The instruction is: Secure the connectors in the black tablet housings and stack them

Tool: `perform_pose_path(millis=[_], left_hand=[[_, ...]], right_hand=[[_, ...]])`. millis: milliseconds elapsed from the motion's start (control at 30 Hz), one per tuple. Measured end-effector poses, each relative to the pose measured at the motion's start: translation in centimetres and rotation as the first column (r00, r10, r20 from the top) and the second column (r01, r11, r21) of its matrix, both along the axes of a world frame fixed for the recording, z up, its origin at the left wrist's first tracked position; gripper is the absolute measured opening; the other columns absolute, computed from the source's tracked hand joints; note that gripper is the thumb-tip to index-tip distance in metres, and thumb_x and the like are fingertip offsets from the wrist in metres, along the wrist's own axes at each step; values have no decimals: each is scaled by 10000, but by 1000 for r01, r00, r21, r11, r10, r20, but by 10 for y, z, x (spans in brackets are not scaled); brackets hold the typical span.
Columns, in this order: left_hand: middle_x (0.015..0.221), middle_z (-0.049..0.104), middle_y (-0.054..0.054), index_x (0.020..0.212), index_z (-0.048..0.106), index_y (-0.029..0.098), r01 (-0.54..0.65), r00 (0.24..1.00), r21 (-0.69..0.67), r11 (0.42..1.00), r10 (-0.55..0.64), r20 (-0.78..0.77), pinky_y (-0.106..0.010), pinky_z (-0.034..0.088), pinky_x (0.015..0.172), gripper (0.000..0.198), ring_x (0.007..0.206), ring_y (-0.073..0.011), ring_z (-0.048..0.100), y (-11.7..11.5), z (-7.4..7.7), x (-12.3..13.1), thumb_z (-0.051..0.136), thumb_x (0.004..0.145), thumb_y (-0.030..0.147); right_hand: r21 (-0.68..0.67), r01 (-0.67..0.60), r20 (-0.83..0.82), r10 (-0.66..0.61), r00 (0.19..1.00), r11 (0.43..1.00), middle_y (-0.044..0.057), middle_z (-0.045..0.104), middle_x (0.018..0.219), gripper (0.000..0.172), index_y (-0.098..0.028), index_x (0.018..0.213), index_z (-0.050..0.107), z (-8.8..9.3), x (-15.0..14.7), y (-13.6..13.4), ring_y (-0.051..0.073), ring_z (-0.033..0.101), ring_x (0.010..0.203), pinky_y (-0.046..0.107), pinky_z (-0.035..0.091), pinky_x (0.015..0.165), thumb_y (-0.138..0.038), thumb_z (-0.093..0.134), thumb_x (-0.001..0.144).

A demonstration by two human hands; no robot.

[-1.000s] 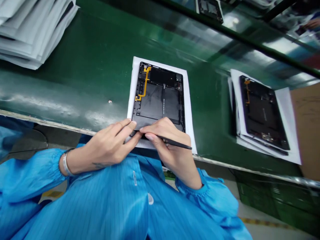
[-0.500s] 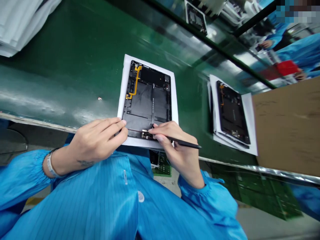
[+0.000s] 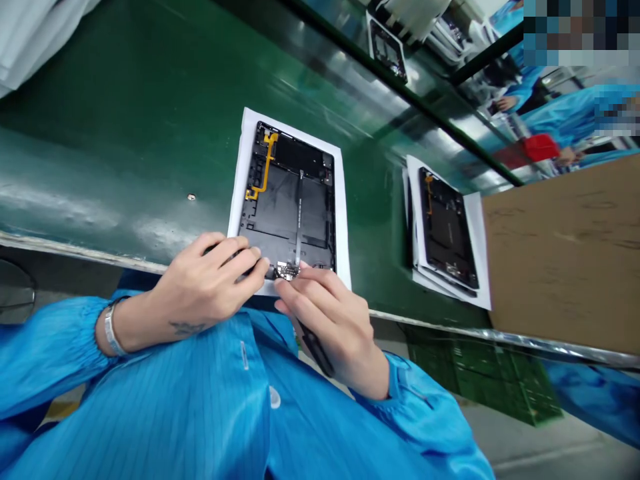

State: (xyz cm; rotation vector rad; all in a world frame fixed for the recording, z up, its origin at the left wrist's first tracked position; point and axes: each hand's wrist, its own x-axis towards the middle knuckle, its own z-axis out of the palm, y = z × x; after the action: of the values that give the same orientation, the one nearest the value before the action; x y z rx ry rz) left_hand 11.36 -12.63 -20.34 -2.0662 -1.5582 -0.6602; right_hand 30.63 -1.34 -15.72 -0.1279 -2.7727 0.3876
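An opened black tablet housing (image 3: 280, 213) lies on a white foam sheet (image 3: 342, 220), with an orange flex cable (image 3: 267, 167) along its left side. My left hand (image 3: 215, 277) rests over the housing's lower left corner, fingers slightly bent and apart. At the bottom edge sits a small circuit board (image 3: 287, 270), joined to a thin strip cable (image 3: 299, 220) that runs up the middle. My right hand (image 3: 333, 320) has its thumb and fingertips at this board. Black tweezers (image 3: 317, 352) are tucked in that hand, their handle pointing down toward me; the tips are hidden.
A second tablet housing (image 3: 447, 227) lies on stacked white sheets to the right, beside a cardboard box (image 3: 565, 260). A small metal piece (image 3: 191, 197) lies on the green table (image 3: 150, 120). White sheets (image 3: 35, 40) are at upper left. Co-workers in blue are beyond the dark rail (image 3: 415, 90).
My right hand has turned, swinging the tweezers' handle from pointing right to pointing down toward me. Its fingertips have shifted slightly, showing more of the circuit board. My left hand stays at the corner.
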Motion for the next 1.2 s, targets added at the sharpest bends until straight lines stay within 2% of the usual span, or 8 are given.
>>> perform_pose_path(millis=[267,433,533,667,833,933,1067,1200], left_hand=[[1065,765,-78,1097,715,120,-14,996,-22,1000,16,85,-364,518,763,273,980,-232,704,-2,-3,4,461,1001,108],[1258,702,-74,1228,655,180,101,894,-214,972,5,448,-367,543,989,384,1186,-200,652,-9,5,-10,401,973,48],[1545,475,-114,1410,539,231,105,704,-275,956,124,700,-390,536,1086,446,1402,-229,508,-7,12,-31,440,990,118],[1644,268,-195,1548,360,244,168,309,-289,942,229,923,-448,583,1013,585,1454,-324,428,8,29,-52,539,991,232],[1671,123,-237,1586,269,262,273,-130,-423,864,469,874,-492,578,989,791,1456,-341,423,27,56,-41,675,907,270],[1645,244,-223,1598,202,268,200,-168,-486,851,518,839,-434,581,964,866,1360,-280,534,36,66,-36,701,892,315],[1277,656,-174,1356,580,160,234,-112,-505,831,539,835,-356,573,898,679,1080,-233,676,46,65,-32,804,796,473],[993,704,-113,1009,702,86,191,6,-543,818,552,834,-270,536,787,494,868,-175,663,57,60,-35,814,776,506]], right_hand=[[-264,6,-137,-43,990,964,68,724,914,204,-185,1112,690,-8,5,10,212,666,878,414,570,866,-115,575,959],[-491,-41,-238,-89,967,870,63,754,915,174,-199,1029,739,-3,-6,36,198,683,851,360,565,750,-163,578,976],[-541,-138,-232,11,973,829,41,751,846,190,-183,940,751,-3,-27,53,155,670,768,293,554,686,-229,575,993],[-644,-228,-241,90,966,730,-7,684,707,337,-186,849,745,-8,-58,66,117,651,646,226,528,599,-359,511,1017],[-692,-231,-313,4,950,684,4,691,666,331,-190,822,741,-15,-66,64,147,660,607,242,533,554,-379,531,994],[-624,-262,-419,-32,908,737,16,738,750,328,-215,828,750,-18,-61,64,176,701,675,281,582,645,-393,533,997],[-479,-338,-602,-23,798,810,16,764,903,187,-268,951,752,-19,-55,62,188,735,811,281,597,722,-334,581,990],[-217,-499,-696,225,681,839,46,728,886,156,-215,1067,693,-15,-44,54,166,695,782,261,562,676,-187,560,991]])
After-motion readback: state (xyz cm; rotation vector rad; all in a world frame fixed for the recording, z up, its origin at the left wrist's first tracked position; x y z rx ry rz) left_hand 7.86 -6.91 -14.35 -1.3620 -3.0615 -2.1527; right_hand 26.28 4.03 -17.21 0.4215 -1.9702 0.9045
